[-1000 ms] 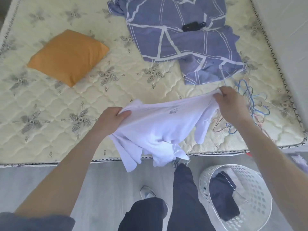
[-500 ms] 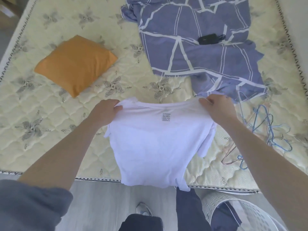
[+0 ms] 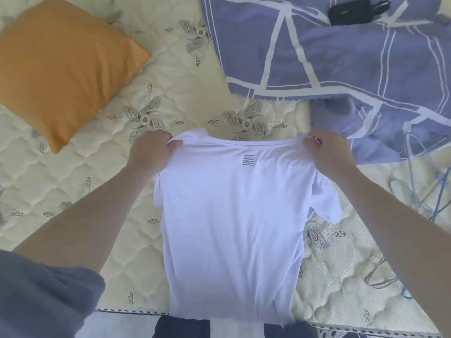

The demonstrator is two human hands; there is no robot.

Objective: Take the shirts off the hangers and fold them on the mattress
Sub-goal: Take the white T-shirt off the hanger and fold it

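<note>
- Your left hand (image 3: 152, 152) and right hand (image 3: 329, 153) pinched the shoulders of the white shirt (image 3: 231, 228), fingers curled on cloth.
- The hangers (image 3: 421, 191) lay on the mattress (image 3: 73, 191) at 3 o'clock.

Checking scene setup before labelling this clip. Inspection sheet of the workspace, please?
surface: quilted mattress, floral print.
job's things: white shirt spread unfolded, off hanger, hem past the mattress edge; wire hangers piled at right.
clutter: orange pillow, blue sheet, black device on the sheet.
grips: left grip and right grip each pinch a shirt shoulder.
cables: short loop on the device; otherwise nothing seen.
surroundings: floor strip and dark trousers below the edge.
</note>
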